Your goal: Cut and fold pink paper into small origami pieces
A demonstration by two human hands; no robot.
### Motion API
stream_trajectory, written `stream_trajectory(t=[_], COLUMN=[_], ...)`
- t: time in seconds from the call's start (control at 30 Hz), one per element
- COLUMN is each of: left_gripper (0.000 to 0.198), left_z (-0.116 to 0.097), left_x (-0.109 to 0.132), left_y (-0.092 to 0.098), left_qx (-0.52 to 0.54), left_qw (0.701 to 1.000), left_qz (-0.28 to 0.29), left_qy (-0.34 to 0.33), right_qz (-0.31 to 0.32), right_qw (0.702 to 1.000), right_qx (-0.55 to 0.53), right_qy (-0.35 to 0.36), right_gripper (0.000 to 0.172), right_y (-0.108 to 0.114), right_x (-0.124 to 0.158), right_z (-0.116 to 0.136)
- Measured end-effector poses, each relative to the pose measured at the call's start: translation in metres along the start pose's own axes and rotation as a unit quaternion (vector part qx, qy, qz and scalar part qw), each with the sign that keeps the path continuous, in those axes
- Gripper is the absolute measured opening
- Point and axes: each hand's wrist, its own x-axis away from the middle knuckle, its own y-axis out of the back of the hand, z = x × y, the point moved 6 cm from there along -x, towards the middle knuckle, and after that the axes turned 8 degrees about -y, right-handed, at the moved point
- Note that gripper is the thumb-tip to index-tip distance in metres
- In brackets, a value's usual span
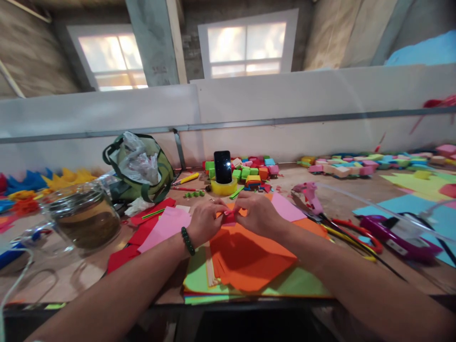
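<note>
My left hand [207, 219], with a dark green bead bracelet on its wrist, pinches one side of a small pink-red piece of paper [230, 218]. From the other side my right hand [257, 213] grips the same piece between thumb and fingers. Both hands are above a stack of orange paper [251, 256], which rests on light green sheets [306, 284]. Pink paper [167, 225] and red paper lie left of my left hand. Just beyond the hands, a phone [223, 167] leans upright in a yellow tape roll [223, 186].
Left of me stand a glass jar [85, 223] and a green bag [156, 166] with plastic inside. Colourful folded paper blocks [254, 173] lie at the back. Scissors [359, 235], a pink glue gun [311, 197] and a purple tool [399, 240] are at the right.
</note>
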Motion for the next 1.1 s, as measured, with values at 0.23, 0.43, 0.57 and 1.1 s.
stream_trajectory(t=[0.23, 0.43, 0.57, 1.1], left_gripper=[0.020, 0.026, 0.015, 0.002], left_z=[0.001, -0.004, -0.001, 0.002], left_x=[0.000, 0.000, 0.000, 0.002], left_y=[0.003, 0.003, 0.007, 0.001], left_qx=[-0.004, 0.010, -0.027, 0.028], left_qw=[1.000, 0.999, 0.998, 0.997], left_qz=[-0.011, -0.011, -0.052, -0.069], left_qy=[0.000, -0.029, -0.033, -0.018], right_qz=[-0.004, -0.010, -0.006, 0.085], right_qw=[1.000, 0.998, 0.976, 0.970], right_qx=[-0.010, -0.045, -0.202, -0.225], right_qy=[0.019, 0.050, 0.077, -0.042], right_gripper=[0.007, 0.007, 0.012, 0.009], right_y=[0.000, 0.006, 0.023, -0.010], right_x=[-0.002, -0.001, -0.003, -0.011], right_z=[0.001, 0.005, 0.009, -0.019])
